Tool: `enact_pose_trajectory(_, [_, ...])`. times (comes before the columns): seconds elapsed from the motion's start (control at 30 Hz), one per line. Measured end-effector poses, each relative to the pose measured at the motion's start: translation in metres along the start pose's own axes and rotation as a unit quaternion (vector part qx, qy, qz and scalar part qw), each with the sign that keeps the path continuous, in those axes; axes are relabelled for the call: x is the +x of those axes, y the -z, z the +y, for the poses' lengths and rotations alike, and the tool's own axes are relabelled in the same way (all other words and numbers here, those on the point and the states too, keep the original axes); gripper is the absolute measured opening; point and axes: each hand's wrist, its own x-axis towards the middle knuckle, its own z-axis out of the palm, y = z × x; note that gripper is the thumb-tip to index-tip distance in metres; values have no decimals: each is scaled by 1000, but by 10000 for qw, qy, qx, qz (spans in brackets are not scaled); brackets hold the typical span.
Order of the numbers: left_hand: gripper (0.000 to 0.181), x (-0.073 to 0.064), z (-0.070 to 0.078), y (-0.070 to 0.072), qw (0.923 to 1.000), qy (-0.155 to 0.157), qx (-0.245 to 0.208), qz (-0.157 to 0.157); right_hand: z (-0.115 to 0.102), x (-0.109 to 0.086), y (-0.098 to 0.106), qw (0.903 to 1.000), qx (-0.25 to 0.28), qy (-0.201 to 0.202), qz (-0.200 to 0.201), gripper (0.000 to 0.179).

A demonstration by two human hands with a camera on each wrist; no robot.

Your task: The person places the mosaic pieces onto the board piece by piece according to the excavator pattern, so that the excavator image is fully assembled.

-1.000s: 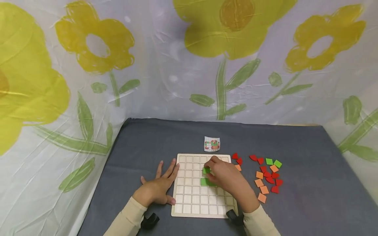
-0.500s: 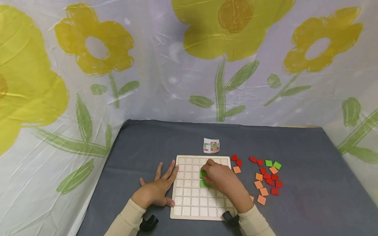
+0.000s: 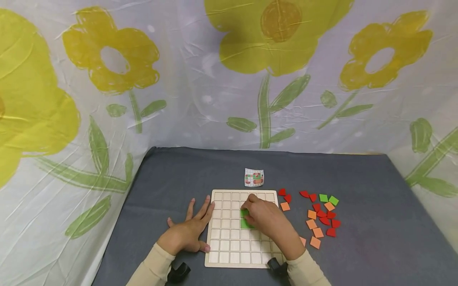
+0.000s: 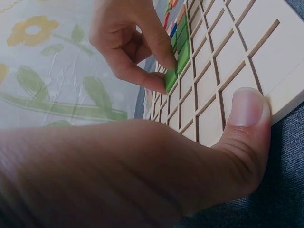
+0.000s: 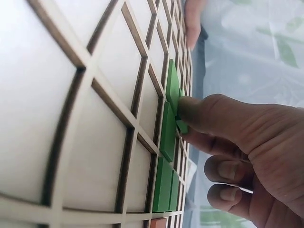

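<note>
While my left grip (image 3: 187, 234) seems to steady the grid board (image 3: 224, 246), my right grip (image 3: 268, 216) pinches a green tile (image 4: 169, 80) at its cells.
Thumb and fingertip look clamped on it, beside other green tiles (image 5: 167, 133), though it's partly hidden; my left fingers spread apart, thumb on the rim, likely against sliding. Loose red tiles (image 3: 330, 232) and orange tiles (image 3: 315, 242) lie rightward on the bench (image 3: 365, 258), one partly behind my forearm (image 3: 294, 246); a patterned card (image 3: 254, 177) lies beyond the board.

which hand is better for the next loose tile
Likely the right hand, once done with its green tile: it is nearer the loose tiles; the left hand rests at the board's left edge.
</note>
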Motion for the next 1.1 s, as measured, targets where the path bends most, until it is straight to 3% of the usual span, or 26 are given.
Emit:
enact_pose_trajectory(0.57, [134,2,0,0,10000,1,4,1,2,-1,0,9999,129,-6,55,23])
enact_pose_trajectory(1.1, [134,0,1,0,10000,19,2,-5,49,-22,23,9874,493,-1412,512,27])
